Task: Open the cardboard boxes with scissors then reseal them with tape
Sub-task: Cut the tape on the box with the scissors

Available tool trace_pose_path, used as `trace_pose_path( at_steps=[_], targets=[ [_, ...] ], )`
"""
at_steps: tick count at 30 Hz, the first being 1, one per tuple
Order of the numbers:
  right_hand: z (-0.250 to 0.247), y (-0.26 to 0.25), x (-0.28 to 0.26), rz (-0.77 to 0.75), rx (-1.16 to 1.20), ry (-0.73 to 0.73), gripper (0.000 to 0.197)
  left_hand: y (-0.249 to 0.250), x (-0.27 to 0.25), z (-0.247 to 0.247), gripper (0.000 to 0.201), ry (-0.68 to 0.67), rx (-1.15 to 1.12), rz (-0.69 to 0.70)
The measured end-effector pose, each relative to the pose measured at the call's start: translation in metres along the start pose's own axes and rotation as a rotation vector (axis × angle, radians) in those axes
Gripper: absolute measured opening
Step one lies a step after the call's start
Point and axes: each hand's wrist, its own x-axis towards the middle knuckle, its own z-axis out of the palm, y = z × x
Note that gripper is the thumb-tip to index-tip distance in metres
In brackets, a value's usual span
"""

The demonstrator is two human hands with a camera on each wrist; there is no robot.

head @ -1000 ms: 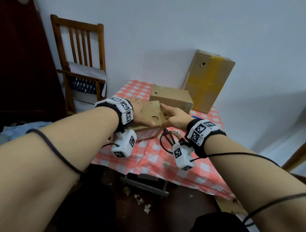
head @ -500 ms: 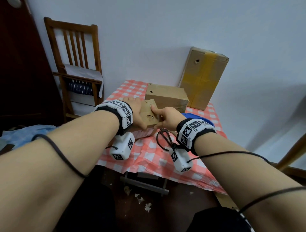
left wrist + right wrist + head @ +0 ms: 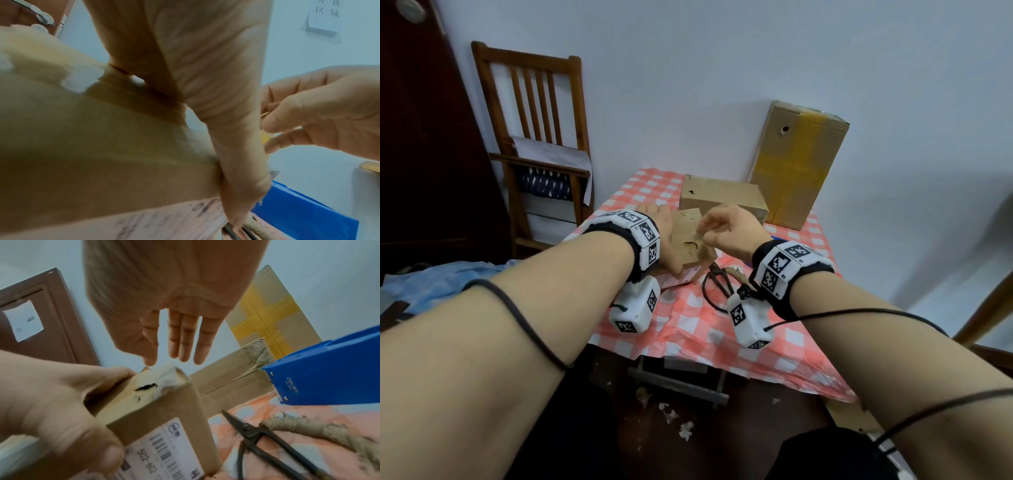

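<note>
1. Three cardboard boxes sit on the checked tablecloth. The small box is nearest and in hand, a flat box lies just behind it, and a tall box banded with yellow tape stands against the wall. The two farther ones look parked out of the way while the near one is worked.
2. The left hand holds the small box, thumb curled down its labelled front face and palm across the top. This probably steadies it so it cannot slide on the cloth.
3. The right hand hovers over the far top corner of the small box. Its fingers are nearly straight and slack, and the thumb is close to them. In the left wrist view they seem close to pinching something thin, yet I cannot tell whether anything is caught.
4. That corner is torn, with a dark slit and frayed tape. The hand seems placed there to pick at a loose end.
5. The scissors lie on the cloth just right of the small box, unheld but within easy reach.
6. A blue tape dispenser rests further right, near the flat box, presumably waiting for the resealing.
7. A twisted strip of brown tape lies beside the scissors.
</note>
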Motion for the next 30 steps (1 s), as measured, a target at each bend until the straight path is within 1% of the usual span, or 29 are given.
trace_pose_path(
  at_steps=[2,3,7,11,15,17,21,23,25,26,28,29,30],
  targets=[
    [-0.001,0.0,-0.002,-0.027,-0.126,-0.056,0.009,0.0,0.0,-0.001,0.114,-0.004,0.008,-0.002],
    [0.0,0.001,-0.003,-0.045,-0.166,-0.073,0.01,0.0,0.0,-0.001,0.113,-0.002,0.012,-0.001],
    [0.008,0.001,-0.002,-0.123,-0.209,-0.052,0.016,0.0,0.001,-0.001,0.112,-0.006,0.006,-0.009],
    [0.012,0.001,-0.001,-0.205,-0.299,-0.046,0.018,0.001,0.003,0.001,0.108,-0.009,0.001,-0.011],
    [0.015,0.004,0.001,-0.192,-0.311,-0.051,0.023,0.0,0.006,0.002,0.102,-0.005,0.005,-0.002],
    [0.017,0.004,0.003,-0.171,-0.305,-0.066,0.026,-0.001,0.007,0.002,0.102,-0.013,0.013,0.003],
    [0.016,-0.002,0.002,-0.215,-0.53,-0.168,0.027,-0.002,0.008,0.002,0.105,-0.011,0.026,0.018],
    [0.011,-0.008,0.001,-0.185,-0.602,-0.186,0.027,-0.003,0.008,0.002,0.105,-0.01,0.03,0.021],
    [0.012,-0.009,0.003,-0.112,-0.624,-0.21,0.029,-0.003,0.008,0.001,0.103,-0.009,0.033,0.021],
    [0.013,-0.009,0.005,-0.053,-0.593,-0.227,0.033,-0.002,0.008,0.001,0.103,-0.008,0.032,0.02],
    [0.016,-0.004,0.007,0.102,-0.425,-0.252,0.044,-0.001,0.007,0.002,0.102,-0.003,0.031,0.018],
    [0.017,-0.002,0.006,0.159,-0.338,-0.27,0.045,-0.001,0.007,0.001,0.102,-0.002,0.028,0.016],
    [0.018,-0.001,0.005,0.186,-0.283,-0.297,0.041,0.0,0.006,0.001,0.103,-0.003,0.024,0.013]
  ],
)
